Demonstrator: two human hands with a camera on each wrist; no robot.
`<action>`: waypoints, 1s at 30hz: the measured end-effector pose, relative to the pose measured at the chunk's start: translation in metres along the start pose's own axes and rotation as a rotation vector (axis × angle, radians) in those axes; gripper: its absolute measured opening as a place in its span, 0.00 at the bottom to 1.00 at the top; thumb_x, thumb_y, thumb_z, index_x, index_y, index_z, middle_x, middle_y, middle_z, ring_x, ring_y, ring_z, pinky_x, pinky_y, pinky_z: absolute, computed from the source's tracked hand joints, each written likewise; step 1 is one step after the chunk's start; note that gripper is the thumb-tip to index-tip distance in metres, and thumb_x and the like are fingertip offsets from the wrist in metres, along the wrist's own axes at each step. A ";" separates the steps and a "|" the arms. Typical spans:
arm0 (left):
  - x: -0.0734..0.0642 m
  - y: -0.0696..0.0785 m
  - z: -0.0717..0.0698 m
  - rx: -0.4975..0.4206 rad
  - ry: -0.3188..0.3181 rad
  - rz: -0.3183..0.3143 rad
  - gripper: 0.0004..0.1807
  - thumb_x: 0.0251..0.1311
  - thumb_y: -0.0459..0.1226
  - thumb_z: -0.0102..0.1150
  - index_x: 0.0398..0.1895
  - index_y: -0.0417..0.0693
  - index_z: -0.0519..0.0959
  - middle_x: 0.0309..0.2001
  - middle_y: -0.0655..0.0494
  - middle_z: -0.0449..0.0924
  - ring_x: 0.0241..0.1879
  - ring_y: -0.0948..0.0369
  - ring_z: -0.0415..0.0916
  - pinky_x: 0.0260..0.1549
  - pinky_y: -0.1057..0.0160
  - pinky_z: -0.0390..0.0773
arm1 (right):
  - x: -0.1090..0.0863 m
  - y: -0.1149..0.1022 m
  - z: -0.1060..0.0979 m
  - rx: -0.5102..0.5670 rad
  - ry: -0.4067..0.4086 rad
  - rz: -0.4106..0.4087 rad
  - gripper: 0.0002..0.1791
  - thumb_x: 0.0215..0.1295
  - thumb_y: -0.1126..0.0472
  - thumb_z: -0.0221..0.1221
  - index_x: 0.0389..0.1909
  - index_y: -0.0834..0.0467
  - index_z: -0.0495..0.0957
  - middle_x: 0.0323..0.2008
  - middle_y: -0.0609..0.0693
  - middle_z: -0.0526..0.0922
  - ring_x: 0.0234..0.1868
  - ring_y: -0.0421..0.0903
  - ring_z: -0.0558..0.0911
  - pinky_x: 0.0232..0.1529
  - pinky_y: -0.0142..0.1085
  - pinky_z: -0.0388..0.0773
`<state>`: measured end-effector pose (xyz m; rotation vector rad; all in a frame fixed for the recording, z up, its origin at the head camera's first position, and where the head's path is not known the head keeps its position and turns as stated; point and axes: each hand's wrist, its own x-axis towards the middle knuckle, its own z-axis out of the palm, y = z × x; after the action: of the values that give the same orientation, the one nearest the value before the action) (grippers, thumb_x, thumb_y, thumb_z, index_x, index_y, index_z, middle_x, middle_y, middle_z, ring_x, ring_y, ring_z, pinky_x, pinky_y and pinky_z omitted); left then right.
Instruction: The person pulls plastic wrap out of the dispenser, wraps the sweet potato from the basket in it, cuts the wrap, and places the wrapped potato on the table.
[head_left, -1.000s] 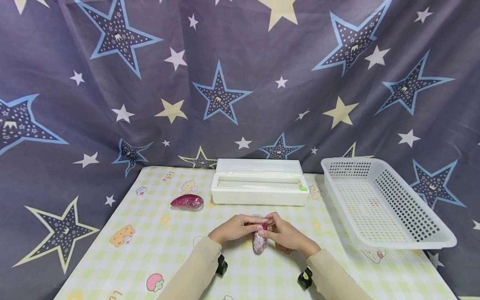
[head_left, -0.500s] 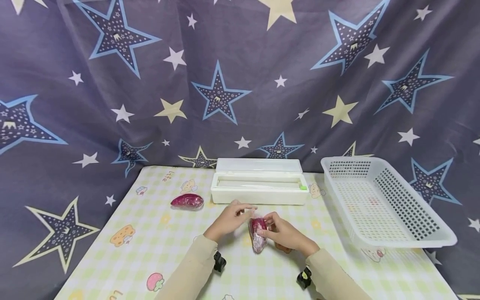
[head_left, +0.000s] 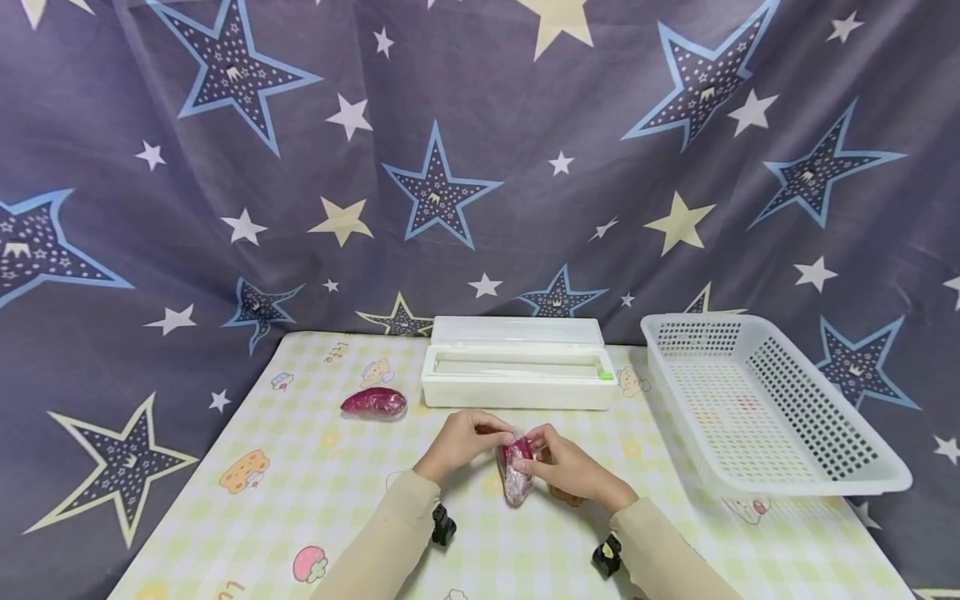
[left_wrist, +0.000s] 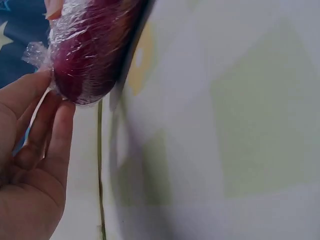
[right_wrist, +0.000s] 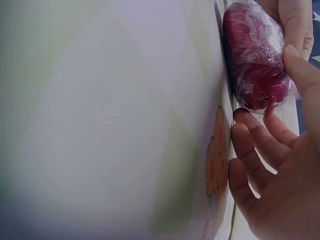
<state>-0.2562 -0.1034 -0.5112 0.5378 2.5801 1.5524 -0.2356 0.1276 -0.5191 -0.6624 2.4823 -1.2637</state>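
Observation:
A purple-red sweet potato (head_left: 516,482) in clear cling film lies on the table between both hands, its narrow end toward me. At its far end my left hand (head_left: 467,440) pinches the cling film; a crumpled tail of film (left_wrist: 35,54) sticks out beside the thumb in the left wrist view. My right hand (head_left: 576,468) holds the sweet potato from the right, with the thumb on top and the fingertips at its far end. Farther left lies a second wrapped sweet potato (head_left: 375,403), which neither hand touches.
Behind the hands stands a white cling film dispenser (head_left: 517,393) with its lid raised. A white perforated basket (head_left: 813,487) sits at the right side of the table. A checked cloth (head_left: 270,525) covers the table, and a starry curtain (head_left: 480,275) hangs behind it.
My left hand lifted off the sweet potato toward the upper left, then came back to its far end and the film there. The right hand has kept its hold.

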 end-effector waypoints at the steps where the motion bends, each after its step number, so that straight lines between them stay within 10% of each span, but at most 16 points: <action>1: 0.000 0.000 0.000 0.003 -0.004 0.007 0.06 0.60 0.45 0.70 0.39 0.59 0.90 0.38 0.68 0.86 0.40 0.65 0.81 0.43 0.62 0.81 | 0.000 0.000 0.000 -0.001 0.000 0.001 0.28 0.71 0.43 0.60 0.59 0.58 0.66 0.51 0.54 0.78 0.51 0.50 0.79 0.54 0.50 0.76; 20: -0.001 0.003 -0.007 0.306 -0.236 0.272 0.14 0.69 0.37 0.61 0.53 0.61 0.86 0.32 0.57 0.66 0.30 0.65 0.58 0.30 0.69 0.65 | 0.001 -0.001 -0.001 -0.018 -0.001 -0.019 0.28 0.71 0.44 0.59 0.61 0.58 0.66 0.52 0.54 0.78 0.51 0.50 0.79 0.54 0.50 0.77; 30: -0.003 0.000 -0.008 0.256 -0.200 0.266 0.14 0.66 0.35 0.63 0.51 0.59 0.87 0.33 0.63 0.69 0.30 0.61 0.66 0.31 0.68 0.70 | -0.001 -0.001 -0.002 -0.008 0.003 -0.054 0.44 0.69 0.42 0.62 0.78 0.53 0.54 0.70 0.56 0.65 0.58 0.51 0.75 0.57 0.56 0.72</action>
<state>-0.2552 -0.1106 -0.5077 1.0410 2.6474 1.1587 -0.2351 0.1285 -0.5169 -0.7349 2.4891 -1.2756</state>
